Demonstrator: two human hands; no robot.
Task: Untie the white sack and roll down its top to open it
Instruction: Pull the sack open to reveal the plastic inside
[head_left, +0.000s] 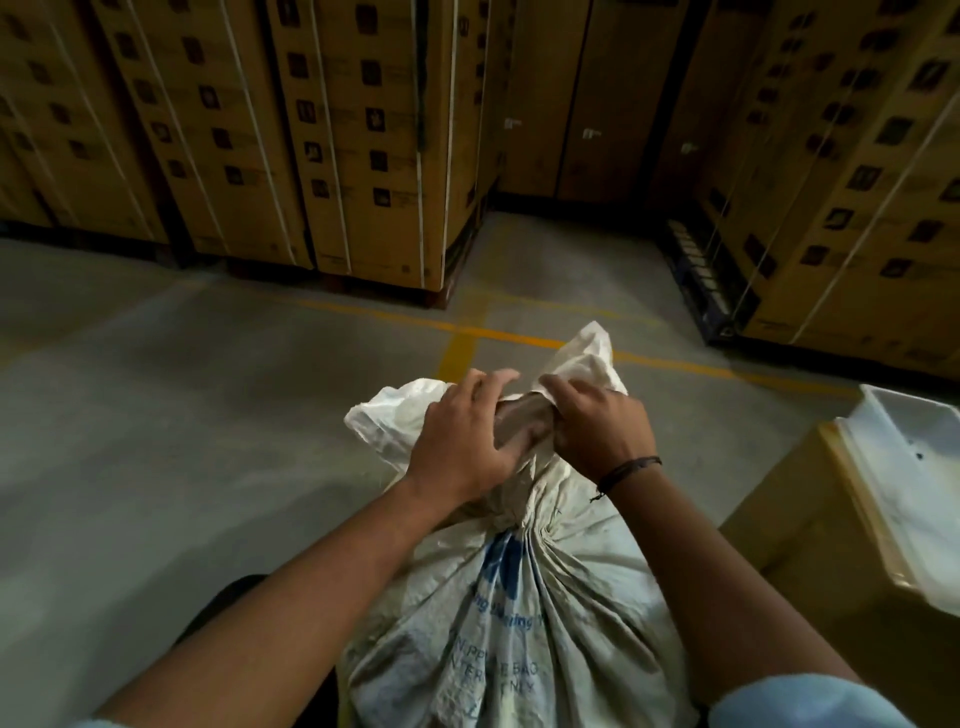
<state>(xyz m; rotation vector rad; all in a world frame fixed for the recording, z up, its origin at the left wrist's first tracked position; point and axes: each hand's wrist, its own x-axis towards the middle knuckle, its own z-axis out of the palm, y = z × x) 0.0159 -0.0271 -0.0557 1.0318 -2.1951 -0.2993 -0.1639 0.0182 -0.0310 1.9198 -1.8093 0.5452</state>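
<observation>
A white woven sack (519, 613) with blue print stands on the floor right in front of me, its neck gathered tight. The loose top fabric (587, 358) flares out above the gathered neck. My left hand (462, 441) lies over the left side of the bunched top, fingers spread and curled onto the fabric. My right hand (597, 426), with a dark wristband, grips the bunched top from the right. Between the hands a darker twisted part of the neck (519, 421) shows. The tie itself is hidden.
Strapped stacks of cardboard boxes (363, 145) on pallets stand ahead and to the right (841, 182). A cardboard box (779, 530) bearing a white tray-like part (914, 478) sits close on my right. Yellow lines (462, 332) cross the grey concrete floor.
</observation>
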